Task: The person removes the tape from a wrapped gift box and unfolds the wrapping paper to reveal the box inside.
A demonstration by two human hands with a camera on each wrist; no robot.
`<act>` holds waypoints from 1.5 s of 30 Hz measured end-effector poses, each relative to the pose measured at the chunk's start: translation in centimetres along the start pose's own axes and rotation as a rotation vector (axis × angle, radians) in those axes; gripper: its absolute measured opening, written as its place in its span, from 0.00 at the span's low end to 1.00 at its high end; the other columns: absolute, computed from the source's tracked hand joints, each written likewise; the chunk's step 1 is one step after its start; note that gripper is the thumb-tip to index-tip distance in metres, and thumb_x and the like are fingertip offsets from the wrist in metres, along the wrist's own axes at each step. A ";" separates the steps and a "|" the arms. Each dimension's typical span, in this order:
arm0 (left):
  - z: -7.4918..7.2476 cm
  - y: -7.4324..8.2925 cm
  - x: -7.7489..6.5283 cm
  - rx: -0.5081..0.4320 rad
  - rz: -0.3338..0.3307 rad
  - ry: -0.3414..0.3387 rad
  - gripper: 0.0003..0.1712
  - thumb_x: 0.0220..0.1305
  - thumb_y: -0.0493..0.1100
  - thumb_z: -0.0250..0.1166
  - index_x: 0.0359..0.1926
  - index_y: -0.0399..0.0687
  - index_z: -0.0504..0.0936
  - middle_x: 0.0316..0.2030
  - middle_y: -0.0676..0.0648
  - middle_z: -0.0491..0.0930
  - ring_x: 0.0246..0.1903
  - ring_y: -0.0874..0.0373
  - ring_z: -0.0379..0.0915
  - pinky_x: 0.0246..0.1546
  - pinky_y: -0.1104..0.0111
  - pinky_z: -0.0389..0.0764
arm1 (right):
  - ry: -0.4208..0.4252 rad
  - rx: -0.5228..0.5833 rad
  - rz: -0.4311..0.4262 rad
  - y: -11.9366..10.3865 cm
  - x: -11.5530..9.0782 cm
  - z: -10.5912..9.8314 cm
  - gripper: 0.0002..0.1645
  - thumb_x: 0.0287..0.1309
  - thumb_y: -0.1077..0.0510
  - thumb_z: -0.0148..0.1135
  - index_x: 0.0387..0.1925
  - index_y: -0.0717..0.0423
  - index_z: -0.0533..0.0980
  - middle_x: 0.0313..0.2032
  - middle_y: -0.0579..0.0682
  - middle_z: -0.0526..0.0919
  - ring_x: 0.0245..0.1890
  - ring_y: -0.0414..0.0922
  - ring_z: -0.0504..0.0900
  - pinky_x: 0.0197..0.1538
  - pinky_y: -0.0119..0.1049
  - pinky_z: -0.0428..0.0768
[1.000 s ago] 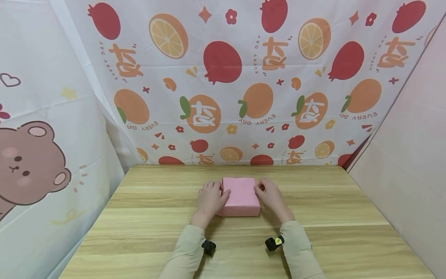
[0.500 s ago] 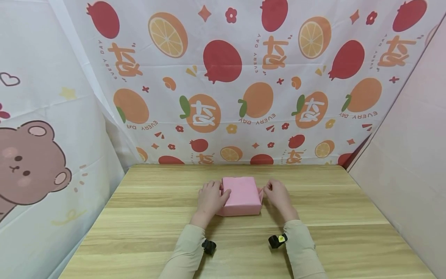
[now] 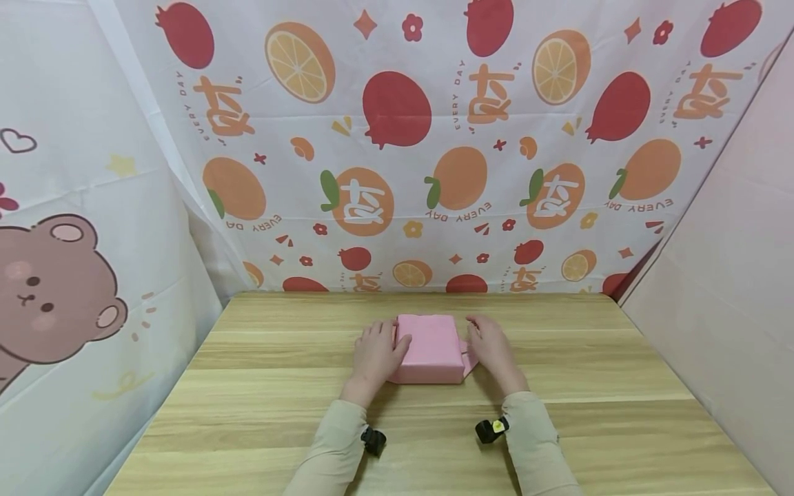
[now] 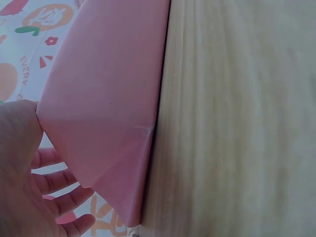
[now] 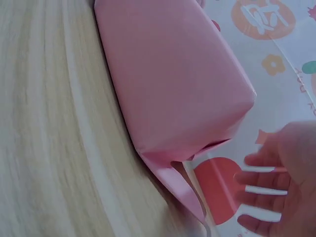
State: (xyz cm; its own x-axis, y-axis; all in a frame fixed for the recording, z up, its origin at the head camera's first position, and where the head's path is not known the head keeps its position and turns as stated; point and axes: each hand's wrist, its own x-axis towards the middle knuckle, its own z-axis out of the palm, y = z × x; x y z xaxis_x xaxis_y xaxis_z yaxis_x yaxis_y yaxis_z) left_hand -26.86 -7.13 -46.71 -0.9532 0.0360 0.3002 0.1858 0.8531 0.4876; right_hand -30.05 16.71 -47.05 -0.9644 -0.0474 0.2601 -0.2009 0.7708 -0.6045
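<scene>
A squat, square-topped box wrapped in smooth pink paper sits on the wood-grain tabletop, near its far edge and between the two hands. The wrapping has a soft sheen, with crisp edges and faint creases at the corners.

At the box's left end, the left hand rests its thumb on the upper edge; its other fingers are relaxed and apart, gently bent beside the folded, pointed left flap, without clenching. The right hand is released, its fingers loosely spread and holding nothing, just beside the right end. There a thin, tapering right flap juts outward from the lower edge, and the paper above it gapes in a dark slit.

Pale, lightly wrinkled sleeves cover the forearms. Behind the tabletop hangs a creased white fabric backdrop printed with oranges and red fruit.
</scene>
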 end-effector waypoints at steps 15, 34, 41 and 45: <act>-0.3 -0.2 0.2 -0.053 0.066 -0.026 0.35 0.67 0.59 0.58 0.66 0.42 0.70 0.62 0.36 0.73 0.62 0.38 0.69 0.60 0.42 0.70 | -0.102 0.090 -0.161 -2.0 0.2 1.9 0.34 0.70 0.46 0.51 0.72 0.53 0.61 0.69 0.61 0.66 0.72 0.59 0.61 0.74 0.56 0.57; -0.5 0.8 -0.3 -0.052 0.154 -0.055 0.35 0.69 0.59 0.55 0.68 0.42 0.68 0.67 0.37 0.68 0.68 0.39 0.61 0.67 0.44 0.62 | -0.015 0.124 -0.228 -3.1 -1.0 1.5 0.26 0.65 0.52 0.60 0.63 0.51 0.72 0.61 0.56 0.76 0.63 0.53 0.73 0.66 0.52 0.71; -0.6 1.2 -0.9 0.027 0.235 -0.062 0.36 0.69 0.60 0.54 0.70 0.46 0.65 0.68 0.38 0.67 0.68 0.39 0.61 0.66 0.41 0.62 | 0.116 0.038 -0.492 -3.1 -2.8 0.9 0.17 0.57 0.60 0.68 0.49 0.51 0.80 0.45 0.48 0.82 0.48 0.46 0.80 0.52 0.44 0.82; -0.6 1.2 -1.5 0.097 0.296 -0.037 0.34 0.69 0.59 0.55 0.70 0.48 0.66 0.67 0.39 0.68 0.67 0.41 0.62 0.65 0.42 0.64 | 0.180 -0.001 -0.666 -3.1 -3.9 0.3 0.18 0.50 0.64 0.71 0.46 0.53 0.82 0.43 0.50 0.84 0.46 0.48 0.82 0.51 0.46 0.81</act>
State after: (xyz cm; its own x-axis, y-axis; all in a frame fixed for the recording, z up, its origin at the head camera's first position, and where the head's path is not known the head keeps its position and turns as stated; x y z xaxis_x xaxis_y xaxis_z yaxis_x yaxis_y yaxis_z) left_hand -25.04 -6.51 -46.09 -0.8693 0.3080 0.3866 0.4349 0.8483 0.3020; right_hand -25.77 14.36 -46.40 -0.5919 -0.4053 0.6967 -0.7405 0.6147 -0.2716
